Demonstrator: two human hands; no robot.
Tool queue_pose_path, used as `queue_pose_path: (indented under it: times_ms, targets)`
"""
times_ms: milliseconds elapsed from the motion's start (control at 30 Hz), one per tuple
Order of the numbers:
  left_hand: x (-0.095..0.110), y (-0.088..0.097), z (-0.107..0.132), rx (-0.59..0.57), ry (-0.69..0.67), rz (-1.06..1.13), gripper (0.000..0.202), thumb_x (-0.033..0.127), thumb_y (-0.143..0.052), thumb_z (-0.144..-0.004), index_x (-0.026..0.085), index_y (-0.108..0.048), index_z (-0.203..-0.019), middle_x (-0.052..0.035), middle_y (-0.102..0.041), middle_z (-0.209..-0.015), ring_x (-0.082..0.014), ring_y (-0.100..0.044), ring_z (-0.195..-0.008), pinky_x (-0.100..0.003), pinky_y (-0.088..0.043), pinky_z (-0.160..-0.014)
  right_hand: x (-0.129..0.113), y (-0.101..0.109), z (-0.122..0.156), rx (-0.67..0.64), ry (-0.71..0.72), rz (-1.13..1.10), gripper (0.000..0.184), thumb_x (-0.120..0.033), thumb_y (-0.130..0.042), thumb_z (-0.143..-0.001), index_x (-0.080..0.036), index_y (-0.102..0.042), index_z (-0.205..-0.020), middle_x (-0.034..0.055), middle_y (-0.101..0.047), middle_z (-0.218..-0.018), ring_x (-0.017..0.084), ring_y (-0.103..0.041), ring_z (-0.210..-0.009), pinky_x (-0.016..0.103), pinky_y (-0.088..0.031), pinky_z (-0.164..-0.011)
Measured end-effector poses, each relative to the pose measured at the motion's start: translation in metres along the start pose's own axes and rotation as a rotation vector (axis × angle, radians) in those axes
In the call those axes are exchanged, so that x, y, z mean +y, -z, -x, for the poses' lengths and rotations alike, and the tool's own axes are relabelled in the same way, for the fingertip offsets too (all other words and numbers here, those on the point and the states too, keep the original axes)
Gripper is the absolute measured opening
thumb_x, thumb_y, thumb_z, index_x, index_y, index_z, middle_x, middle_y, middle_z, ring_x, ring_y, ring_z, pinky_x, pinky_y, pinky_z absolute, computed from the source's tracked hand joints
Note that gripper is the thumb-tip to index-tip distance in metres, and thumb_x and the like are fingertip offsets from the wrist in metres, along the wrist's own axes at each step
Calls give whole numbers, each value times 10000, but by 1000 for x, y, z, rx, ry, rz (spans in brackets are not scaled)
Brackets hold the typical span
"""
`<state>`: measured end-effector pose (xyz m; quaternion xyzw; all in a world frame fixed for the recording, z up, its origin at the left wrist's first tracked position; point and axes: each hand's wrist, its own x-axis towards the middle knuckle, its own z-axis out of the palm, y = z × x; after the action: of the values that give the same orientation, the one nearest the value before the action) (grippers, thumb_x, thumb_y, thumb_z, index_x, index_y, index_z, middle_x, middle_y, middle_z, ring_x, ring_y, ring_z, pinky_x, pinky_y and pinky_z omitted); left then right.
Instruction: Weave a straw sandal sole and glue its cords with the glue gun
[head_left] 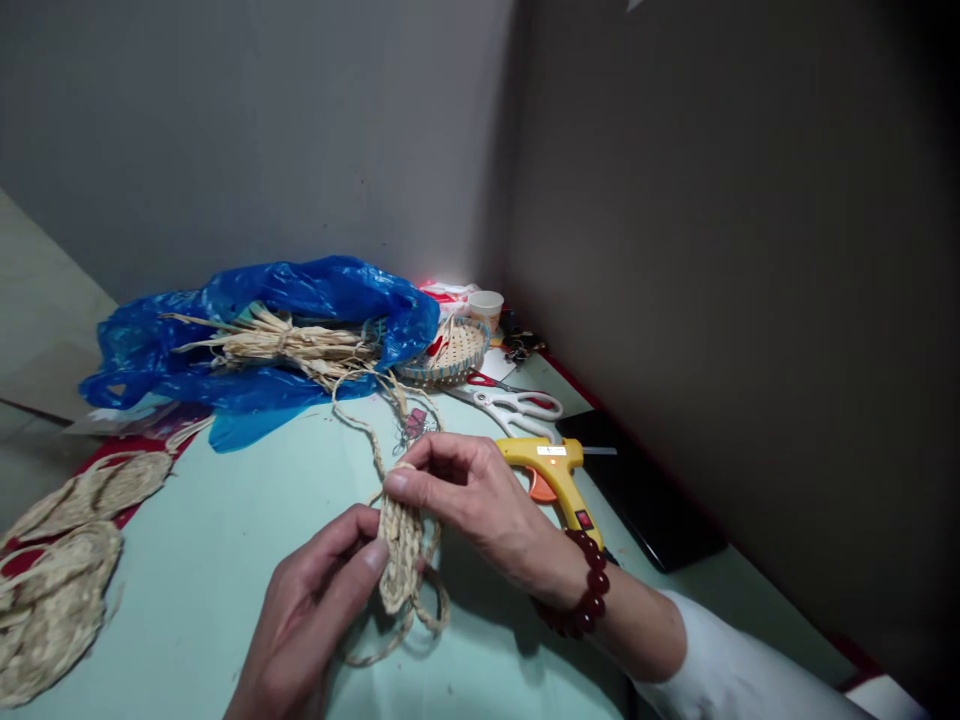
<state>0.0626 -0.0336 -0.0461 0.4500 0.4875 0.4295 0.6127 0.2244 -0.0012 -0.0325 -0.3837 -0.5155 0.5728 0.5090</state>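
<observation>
A small oval coil of braided straw [403, 555] stands on edge between both hands, low in the middle of the view. My left hand [315, 610] pinches its lower left side with thumb and fingers. Curled over the top of the coil, my right hand [469, 490] grips its upper edge; a dark red bead bracelet [581, 595] sits on that wrist. The loose braided straw cord [367, 425] runs from the coil up the pale green table [225, 540] to a straw bundle [289, 345]. More of the cord loops below the coil.
The straw bundle lies on a blue plastic bag [300, 300]. Flat woven straw pieces [56, 590] sit at the left. A yellow glue gun [559, 475], white scissors [517, 405], small woven basket [454, 350], paper cup [486, 305] and a dark slab [645, 490] lie near the right wall.
</observation>
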Motion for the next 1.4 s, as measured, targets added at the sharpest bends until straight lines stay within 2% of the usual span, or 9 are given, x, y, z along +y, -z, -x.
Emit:
queue_pose_path:
  times_ms: [100,267,400,567,733,900,1233,1333,1400]
  targets:
    - [-3,2,-2,-20,-8,-41,265,434,-746,-780,218,-729,-933,13,-573,-638,-140,-473,-585,-204,-398,-509,-1,0,0,-10,-2,-3,279,-382,-785,-765,-137,-661,-717,-23,-587,-673,109,-498,-644,233,-385,-602]
    - [-3,4,-2,-37,-9,-51,274,439,-720,-804,213,-733,-958,3,-598,-672,-153,-502,-636,-207,-423,-550,2,3,1,-77,-24,-55,243,-365,-736,-824,-130,-713,-765,-21,-606,-697,96,-496,-663,221,-391,-647]
    - [-1,2,-1,-26,-8,-38,286,421,-739,-779,200,-747,-961,-4,-613,-668,-163,-508,-635,-223,-429,-545,4,1,3,-79,-51,-126,252,-390,-782,-780,-147,-715,-776,-30,-612,-696,95,-496,-649,217,-401,-638]
    - [0,-3,0,36,-8,-40,292,387,-776,-720,217,-754,-957,-23,-679,-786,-212,-577,-735,-261,-482,-637,7,-7,5,-26,-83,-175,272,-412,-824,-722,-168,-708,-758,-30,-625,-721,108,-515,-666,234,-415,-664]
    - [1,0,-2,53,-25,-96,263,368,-790,-694,228,-755,-914,17,-599,-645,-178,-511,-637,-236,-422,-556,7,-7,5,-57,-95,-223,300,-431,-818,-731,-172,-690,-810,-25,-617,-771,112,-516,-698,236,-408,-690]
    - [4,6,-5,100,-82,-99,253,370,-795,-688,212,-759,-882,17,-579,-640,-166,-480,-621,-239,-405,-547,2,-2,6,-120,-115,-119,334,-387,-840,-715,-162,-640,-860,-26,-588,-764,120,-514,-715,242,-394,-687]
    - [-2,17,-12,66,-99,-275,204,415,-719,-768,216,-723,-812,23,-545,-632,-162,-440,-610,-255,-363,-547,16,-8,5,-49,-124,-69,317,-396,-858,-680,-161,-649,-717,-32,-605,-663,112,-509,-625,249,-380,-622]
    - [-2,17,-12,69,-105,-309,195,396,-712,-778,212,-681,-722,28,-532,-639,-153,-432,-618,-246,-358,-549,18,-10,6,-16,-120,-57,341,-426,-850,-680,-153,-650,-722,-24,-602,-661,122,-512,-633,261,-379,-630]
    - [-2,17,-13,57,-105,-281,167,378,-730,-768,213,-704,-767,29,-544,-646,-154,-442,-628,-244,-366,-556,18,-10,7,-11,-104,-41,350,-438,-838,-694,-149,-646,-740,-25,-586,-662,124,-497,-637,263,-372,-627]
